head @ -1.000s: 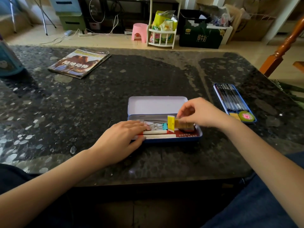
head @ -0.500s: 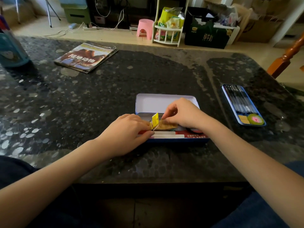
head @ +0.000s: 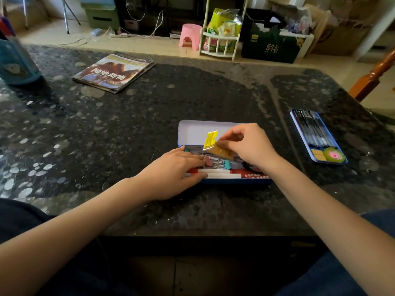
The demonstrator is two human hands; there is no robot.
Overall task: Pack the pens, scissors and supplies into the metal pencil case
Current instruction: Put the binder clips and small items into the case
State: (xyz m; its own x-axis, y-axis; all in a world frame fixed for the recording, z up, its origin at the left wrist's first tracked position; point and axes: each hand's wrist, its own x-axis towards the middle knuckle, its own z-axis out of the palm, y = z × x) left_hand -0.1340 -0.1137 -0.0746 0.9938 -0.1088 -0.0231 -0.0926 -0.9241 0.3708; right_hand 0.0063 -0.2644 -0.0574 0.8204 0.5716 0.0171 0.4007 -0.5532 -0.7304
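My right hand (head: 248,146) is curled round a small tan packet with a yellow label (head: 217,145), pinching it at its right end; the packet sticks out to the left of my fingers and hangs just above the open metal pencil case (head: 213,133), tilted, label end highest. The case sits directly under that hand on the dark worktop (head: 106,129), its pale lid standing open on the far side of my knuckles.

My left hand (head: 177,174) lies flat with fingers relaxed across the case's left end, fingertips resting on two white pens with red caps (head: 222,174) that run along the near wall. Just beyond those fingertips, inside the case, I see a cluster of binder clips (head: 217,164), pink and teal among them. Whether the scissors are in there I cannot tell.

Well off to the right of my right hand lies a second blue tray (head: 299,133) holding dark pens, with a green roll (head: 333,155) at its near end. Far beyond my left hand rests a magazine (head: 113,72).
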